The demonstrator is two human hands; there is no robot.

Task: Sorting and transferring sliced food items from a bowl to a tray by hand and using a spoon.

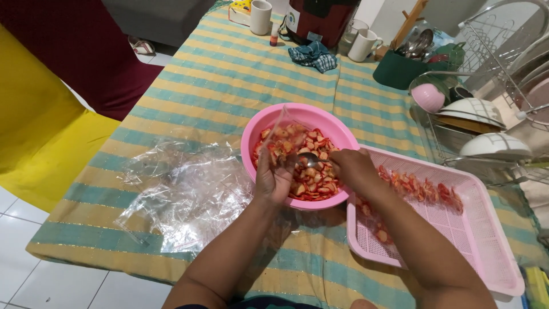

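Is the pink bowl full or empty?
Partly full: the bowl holds red and pale pieces across its bottom, well below the rim.

Home kitchen: dish rack (pixel 457 140) with bowls (pixel 472 109), mugs (pixel 362 44), striped tablecloth (pixel 217 86), tiled floor (pixel 34 280).

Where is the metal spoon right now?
The spoon is over the pink bowl at centre, held by the right hand, beside the left hand.

Bowl (pixel 269 123) between bags (pixel 183 194) left, tray (pixel 486 240) right.
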